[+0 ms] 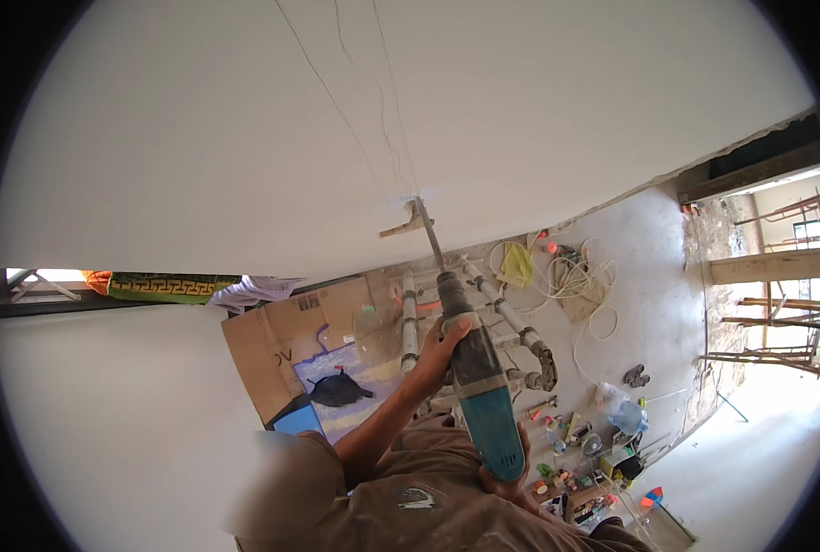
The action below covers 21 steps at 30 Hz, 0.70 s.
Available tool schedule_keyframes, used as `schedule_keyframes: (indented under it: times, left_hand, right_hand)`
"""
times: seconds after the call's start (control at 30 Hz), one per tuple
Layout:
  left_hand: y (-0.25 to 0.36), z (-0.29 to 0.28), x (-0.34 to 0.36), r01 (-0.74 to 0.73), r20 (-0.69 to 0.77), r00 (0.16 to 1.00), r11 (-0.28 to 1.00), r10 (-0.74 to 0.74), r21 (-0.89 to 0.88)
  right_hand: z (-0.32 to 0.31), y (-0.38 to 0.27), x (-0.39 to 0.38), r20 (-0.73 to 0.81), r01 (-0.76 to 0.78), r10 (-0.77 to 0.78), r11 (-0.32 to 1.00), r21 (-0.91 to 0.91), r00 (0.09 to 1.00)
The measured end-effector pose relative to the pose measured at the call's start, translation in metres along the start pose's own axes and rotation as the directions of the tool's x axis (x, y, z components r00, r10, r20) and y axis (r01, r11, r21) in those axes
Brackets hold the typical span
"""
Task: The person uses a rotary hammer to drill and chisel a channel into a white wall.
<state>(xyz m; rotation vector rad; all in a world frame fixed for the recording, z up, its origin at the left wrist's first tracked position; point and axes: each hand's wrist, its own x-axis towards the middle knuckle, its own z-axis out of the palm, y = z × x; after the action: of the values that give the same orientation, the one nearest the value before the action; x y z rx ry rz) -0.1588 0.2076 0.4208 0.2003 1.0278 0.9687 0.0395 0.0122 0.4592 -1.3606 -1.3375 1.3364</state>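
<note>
Teal drill (480, 375) in left hand (444, 348), right hand (509, 480) at rear

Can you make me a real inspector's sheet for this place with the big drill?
Surface: large white surface, chipped patch at the bit's tip, thin dark lines running toward it.
Tool: black-and-teal power drill with a long bit.
Hands: left hand grips the front; right hand holds the rear end.
Clutter: yellow bag, large clear bottle, many small items on the floor.
Cables: pale looped cable on the floor; drill's cord unclear.
Surroundings: ladder-like frame below, cardboard, colourful cloth at left.
</note>
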Motion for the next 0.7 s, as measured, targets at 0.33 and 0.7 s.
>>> schedule_keyframes:
  times: [0.33, 0.7]
  left_hand:
    - [0.021, 0.000, 0.030, 0.002, 0.075, 0.997, 1.000, -0.001, -0.010]
    - [-0.010, 0.026, -0.025, -0.029, 0.144, 0.989, 0.999, 0.034, -0.034]
  right_hand:
    - [0.008, -0.075, 0.061, -0.008, -0.128, 0.128, 0.991, 0.039, 0.992]
    - [-0.025, -0.074, 0.007, 0.014, -0.015, 0.015, 0.999, 0.032, 1.000]
